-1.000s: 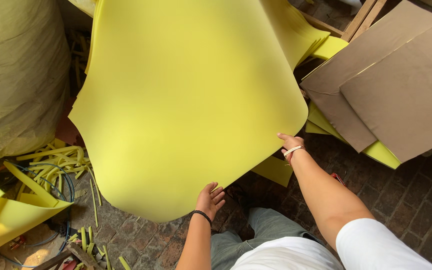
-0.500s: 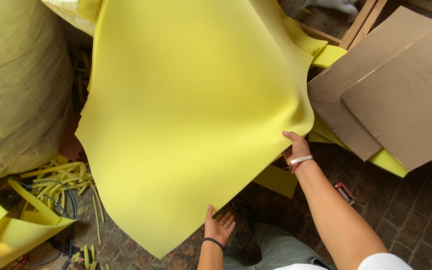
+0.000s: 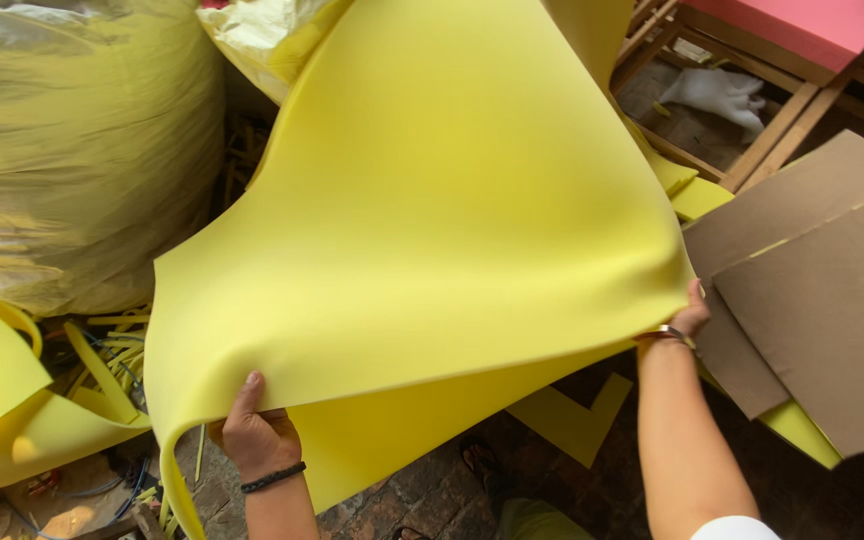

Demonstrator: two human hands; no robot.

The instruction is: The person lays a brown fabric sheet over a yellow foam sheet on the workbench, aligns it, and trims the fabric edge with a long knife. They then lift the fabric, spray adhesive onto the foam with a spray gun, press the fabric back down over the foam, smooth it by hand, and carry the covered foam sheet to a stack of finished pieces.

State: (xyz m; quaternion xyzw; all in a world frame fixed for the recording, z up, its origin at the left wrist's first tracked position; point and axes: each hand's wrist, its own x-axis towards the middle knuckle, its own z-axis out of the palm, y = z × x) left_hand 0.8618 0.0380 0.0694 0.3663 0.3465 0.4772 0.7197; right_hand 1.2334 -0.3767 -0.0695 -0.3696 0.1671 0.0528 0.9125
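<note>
A large yellow foam sheet point(image 3: 432, 220) fills the middle of the view, curved and lifted off the floor. My left hand point(image 3: 254, 432) grips its lower left edge, thumb on top, a dark band on the wrist. My right hand point(image 3: 690, 316) holds the sheet's right corner, mostly hidden behind the foam, with a bracelet on the wrist. The sheet's far end runs up out of view.
A big bag wrapped in clear plastic point(image 3: 72, 150) stands at left. Brown cardboard sheets point(image 3: 812, 290) lie at right over yellow foam pieces. Yellow foam offcuts and strips point(image 3: 22, 400) litter the brick floor. A wooden frame point(image 3: 752, 110) and pink foam point(image 3: 812, 30) are at top right.
Both hands have raised the foam sheet and pulled it nearer. My left hand has moved from under the sheet to grip its lower edge. The view has tilted up.
</note>
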